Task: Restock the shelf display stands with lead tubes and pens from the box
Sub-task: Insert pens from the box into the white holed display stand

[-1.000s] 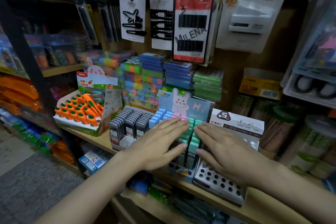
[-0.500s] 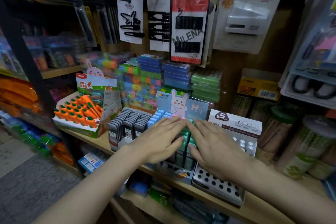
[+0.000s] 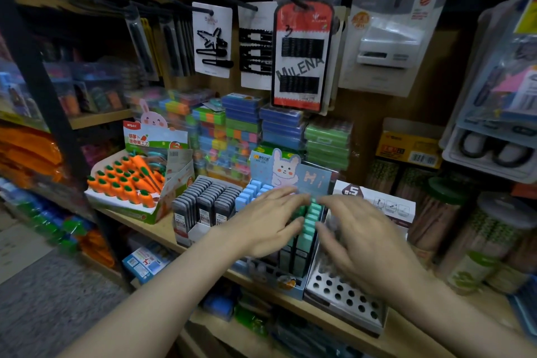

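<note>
A rabbit-card display stand [image 3: 302, 177] on the wooden shelf holds rows of blue and green lead tubes [image 3: 310, 219]. My left hand [image 3: 266, 224] lies flat over the blue and pink rows, fingers spread, holding nothing. My right hand [image 3: 363, 238] hovers flat beside it over the green rows and the neighbouring grey stand with round holes [image 3: 343, 296], slightly blurred. To the left stands a white stand of dark grey lead tubes [image 3: 207, 202]. No box of stock is in view.
A carrot-pen display box [image 3: 130, 183] sits at the shelf's left end. Stacked coloured boxes [image 3: 244, 131] stand behind the stands, hair-clip cards [image 3: 302, 55] hang above, and jars [image 3: 488, 244] crowd the right. A black upright post [image 3: 49, 102] borders the left.
Both hands have slid forward over the tube rows and drawn closer together. The view has tilted up slightly.
</note>
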Tool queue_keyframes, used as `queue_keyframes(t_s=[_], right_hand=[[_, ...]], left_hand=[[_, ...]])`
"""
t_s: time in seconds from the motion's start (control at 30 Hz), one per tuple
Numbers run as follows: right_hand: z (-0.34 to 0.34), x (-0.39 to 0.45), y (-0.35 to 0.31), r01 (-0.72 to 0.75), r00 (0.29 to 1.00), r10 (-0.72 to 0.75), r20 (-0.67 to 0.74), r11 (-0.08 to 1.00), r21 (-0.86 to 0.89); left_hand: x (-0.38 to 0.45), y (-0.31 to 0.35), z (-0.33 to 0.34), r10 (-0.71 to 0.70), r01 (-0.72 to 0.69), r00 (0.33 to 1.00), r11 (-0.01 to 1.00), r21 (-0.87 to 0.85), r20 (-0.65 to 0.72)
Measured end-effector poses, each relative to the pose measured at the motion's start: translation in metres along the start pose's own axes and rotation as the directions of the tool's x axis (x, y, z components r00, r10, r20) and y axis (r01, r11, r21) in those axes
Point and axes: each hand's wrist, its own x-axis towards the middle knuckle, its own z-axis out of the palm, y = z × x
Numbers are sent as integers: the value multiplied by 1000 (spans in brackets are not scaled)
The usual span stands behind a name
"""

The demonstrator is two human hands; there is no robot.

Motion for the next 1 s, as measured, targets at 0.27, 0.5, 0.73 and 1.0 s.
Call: queue_keyframes(t_s=[0.27,0.5,0.73,1.0], right_hand=[[-1,-40,27,-52,995,59,83,995,-83],[5,-35,22,18,970,24,240,985,-173],[3,-45,26,2,967,33,251,990,-139],[-4,-58,30,-24,947,75,314,986,-162]], left_hand=[[18,7,5,-35,36,999,997,-66,24],[-19,-2,6,-29,31,998,999,31,-48],[-29,8,2,-55,54,998,990,130,6],[-36,46,13,-115,100,989,984,148,91]])
